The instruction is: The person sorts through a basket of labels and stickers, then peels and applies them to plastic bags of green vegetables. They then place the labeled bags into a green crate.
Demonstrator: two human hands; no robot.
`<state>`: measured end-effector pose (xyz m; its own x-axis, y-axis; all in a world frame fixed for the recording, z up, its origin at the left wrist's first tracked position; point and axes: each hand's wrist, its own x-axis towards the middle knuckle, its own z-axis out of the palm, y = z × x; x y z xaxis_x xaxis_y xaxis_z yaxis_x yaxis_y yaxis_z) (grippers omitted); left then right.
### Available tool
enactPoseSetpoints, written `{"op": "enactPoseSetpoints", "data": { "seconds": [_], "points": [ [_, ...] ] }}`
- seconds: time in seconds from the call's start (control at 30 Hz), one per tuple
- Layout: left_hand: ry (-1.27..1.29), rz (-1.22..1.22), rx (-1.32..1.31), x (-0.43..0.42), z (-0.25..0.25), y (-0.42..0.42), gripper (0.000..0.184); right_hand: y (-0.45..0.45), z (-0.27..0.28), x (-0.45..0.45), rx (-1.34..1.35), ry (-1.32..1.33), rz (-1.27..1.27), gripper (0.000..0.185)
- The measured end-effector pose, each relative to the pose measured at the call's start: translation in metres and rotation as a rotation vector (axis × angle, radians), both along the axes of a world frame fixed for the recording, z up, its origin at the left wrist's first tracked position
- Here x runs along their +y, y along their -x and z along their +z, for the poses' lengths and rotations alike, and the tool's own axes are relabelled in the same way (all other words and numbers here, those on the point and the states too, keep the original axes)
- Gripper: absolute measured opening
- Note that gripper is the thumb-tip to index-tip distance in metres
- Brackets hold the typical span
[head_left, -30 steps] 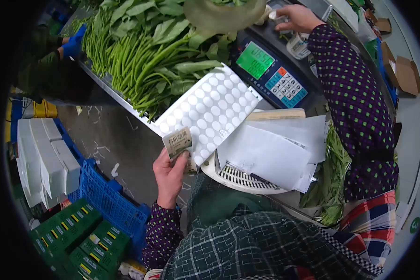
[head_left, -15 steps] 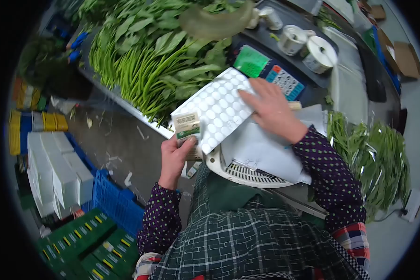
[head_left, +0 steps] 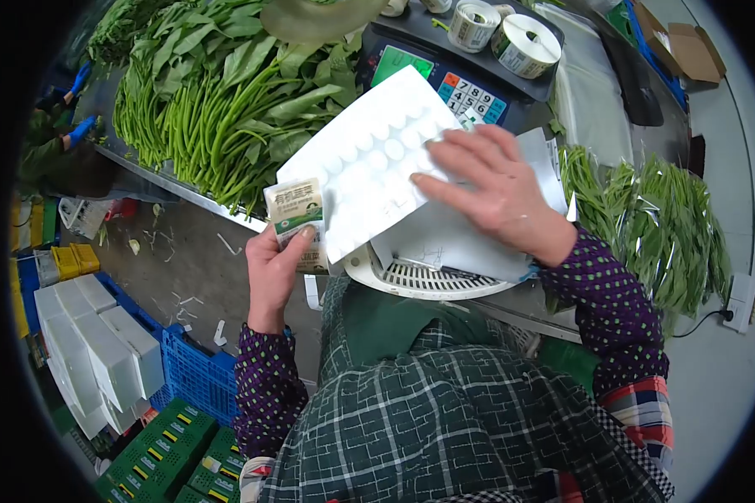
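Note:
My left hand [head_left: 277, 272] is closed on a stack of printed labels [head_left: 296, 204], beige and green with Chinese lettering, and on the left edge of a white sticker sheet [head_left: 369, 180]. The sheet carries rows of round white stickers and is tilted up. My right hand [head_left: 499, 193] reaches over the sheet's right side with fingers stretched out and apart; whether the fingertips touch it I cannot tell. Below the sheet, white paper [head_left: 478, 251] lies over a white slatted plastic basket [head_left: 419, 283]. A scale with a keypad [head_left: 470, 96] and a green display stands just behind.
Leafy green stems [head_left: 218, 126] are heaped at the back left. Label rolls [head_left: 524, 46] rest on the scale's platform. Bagged greens [head_left: 663, 226] lie at the right. White foam boxes [head_left: 101, 335] and crates [head_left: 197, 373] stand on the floor, and another person's blue glove [head_left: 80, 130] shows far left.
The sticker sheet has tilted, and glare now hides many of its round stickers. My right hand's fingers have spread and stretched out. The whole view has shifted slightly.

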<state>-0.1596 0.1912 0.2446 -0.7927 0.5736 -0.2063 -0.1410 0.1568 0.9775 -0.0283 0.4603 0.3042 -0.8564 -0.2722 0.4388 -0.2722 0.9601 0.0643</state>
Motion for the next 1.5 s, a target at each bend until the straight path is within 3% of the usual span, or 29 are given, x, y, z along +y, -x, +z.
{"op": "enactPoseSetpoints", "data": {
  "seconds": [0.07, 0.13, 0.17, 0.33, 0.47, 0.53, 0.63, 0.7, 0.8, 0.87, 0.97, 1.07, 1.17, 1.27, 1.33, 1.4, 1.43, 1.5],
  "points": [
    [0.016, -0.033, -0.009, 0.005, -0.001, 0.001, 0.021, -0.023, 0.005, 0.006, -0.059, 0.068, -0.044, 0.032],
    [0.043, -0.089, -0.001, 0.01, -0.003, 0.001, 0.024, -0.055, -0.002, 0.006, -0.195, 0.362, -0.303, 0.037],
    [0.05, -0.089, -0.009, 0.009, -0.009, 0.003, 0.025, -0.068, -0.008, 0.004, -0.199, 0.361, -0.304, 0.037],
    [0.024, -0.141, 0.0, 0.014, -0.007, 0.009, 0.025, -0.111, -0.034, -0.012, -0.168, 0.475, -0.774, 0.052],
    [0.077, -0.176, -0.072, 0.016, -0.014, 0.013, 0.024, -0.116, -0.042, -0.023, -0.033, 0.479, -0.753, 0.058],
    [0.093, -0.19, -0.075, 0.018, -0.015, 0.014, 0.023, -0.111, -0.035, -0.031, -0.094, 0.863, -0.84, 0.059],
    [0.125, -0.191, -0.055, 0.016, -0.012, 0.013, 0.023, -0.113, -0.038, -0.033, -0.142, 1.081, -0.928, 0.061],
    [0.113, -0.201, 0.092, 0.014, -0.001, 0.008, 0.023, -0.119, -0.046, -0.034, -0.042, 1.112, -0.946, 0.064],
    [0.036, -0.309, 0.046, 0.001, 0.013, -0.001, 0.023, -0.124, -0.043, -0.032, 0.098, 1.012, -0.934, 0.068],
    [0.011, -0.405, 0.045, 0.003, 0.013, -0.004, 0.023, -0.124, -0.039, -0.035, 0.098, 1.191, -0.885, 0.069],
    [0.076, -0.534, 0.361, 0.022, 0.004, -0.012, 0.021, -0.13, -0.049, -0.037, 0.058, 1.142, -0.956, 0.07],
    [0.152, -0.512, 0.376, 0.028, 0.0, -0.012, 0.014, -0.14, -0.054, -0.043, 0.043, 1.009, -1.03, 0.072],
    [0.351, -0.619, 0.501, 0.036, 0.003, -0.015, 0.008, -0.14, -0.054, -0.044, 0.04, 1.077, -1.102, 0.071],
    [0.305, -0.683, 0.584, 0.048, 0.001, -0.03, 0.007, -0.138, -0.046, -0.046, -0.026, 1.185, -1.108, 0.069],
    [0.357, -0.699, 0.663, 0.053, 0.003, -0.036, 0.008, -0.144, -0.047, -0.048, 0.045, 1.173, -1.1, 0.068],
    [0.381, -0.545, 0.992, 0.055, 0.001, -0.041, 0.019, -0.152, -0.05, -0.052, 0.073, 1.087, -1.098, 0.066],
    [0.427, -0.484, 1.171, 0.056, 0.001, -0.043, 0.025, -0.155, -0.05, -0.056, 0.02, 1.165, -1.109, 0.064],
    [0.409, -0.52, 1.199, 0.059, 0.015, -0.05, 0.028, -0.161, -0.054, -0.063, -0.002, 1.29, -1.127, 0.058]
  ]
}}
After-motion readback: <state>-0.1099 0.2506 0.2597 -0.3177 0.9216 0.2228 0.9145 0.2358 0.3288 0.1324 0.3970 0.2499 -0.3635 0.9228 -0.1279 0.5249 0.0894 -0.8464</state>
